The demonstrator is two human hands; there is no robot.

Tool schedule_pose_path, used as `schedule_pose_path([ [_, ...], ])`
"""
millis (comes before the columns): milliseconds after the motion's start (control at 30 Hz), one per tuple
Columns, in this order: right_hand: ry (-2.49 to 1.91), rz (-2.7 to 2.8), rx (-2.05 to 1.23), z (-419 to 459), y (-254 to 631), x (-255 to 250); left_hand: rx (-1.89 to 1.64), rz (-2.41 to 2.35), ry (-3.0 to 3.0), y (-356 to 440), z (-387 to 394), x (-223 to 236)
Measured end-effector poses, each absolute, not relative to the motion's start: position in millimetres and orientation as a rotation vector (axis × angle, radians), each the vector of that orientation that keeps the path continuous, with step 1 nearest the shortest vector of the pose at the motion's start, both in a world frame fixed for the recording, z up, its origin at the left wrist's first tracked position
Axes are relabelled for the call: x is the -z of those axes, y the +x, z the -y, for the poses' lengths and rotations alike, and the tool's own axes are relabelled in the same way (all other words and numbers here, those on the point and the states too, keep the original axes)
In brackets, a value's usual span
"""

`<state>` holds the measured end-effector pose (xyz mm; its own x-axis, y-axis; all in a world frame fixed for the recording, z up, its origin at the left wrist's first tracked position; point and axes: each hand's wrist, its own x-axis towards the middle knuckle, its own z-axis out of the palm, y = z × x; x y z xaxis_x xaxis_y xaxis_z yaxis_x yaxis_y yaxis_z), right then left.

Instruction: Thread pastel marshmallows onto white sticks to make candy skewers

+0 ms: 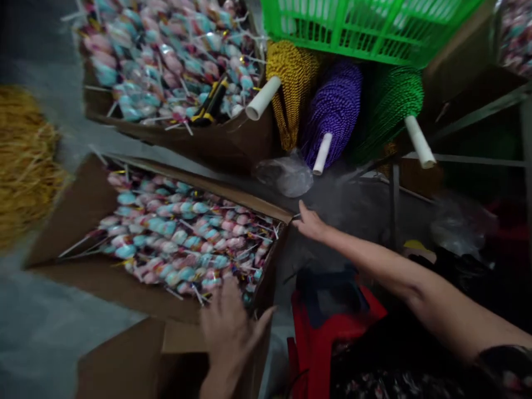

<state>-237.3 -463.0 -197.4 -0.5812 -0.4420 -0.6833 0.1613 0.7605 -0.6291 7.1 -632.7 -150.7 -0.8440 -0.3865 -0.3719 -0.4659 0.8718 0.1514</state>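
While the left hand [228, 321] spreads its fingers wide at the near wall of the open brown cardboard box [112, 285], apparently holding nothing, the right hand [311, 223] is half curled at the right corner; blur hides any grip. Box sits mostly left of both hands, full of clear-wrapped pink-and-blue candies [187, 227]. Risk: one-sided force at that corner could buckle the wall and spill them. Thin white sticks [73, 247] jutting left of the left hand could snag or bend.
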Motion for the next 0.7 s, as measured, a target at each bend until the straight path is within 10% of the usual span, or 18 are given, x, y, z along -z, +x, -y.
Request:
schedule_pose_path([
  [700,-0.541,-2.146,0.954,519,-286,212,-0.358,-2.555,-1.128,-84,669,200],
])
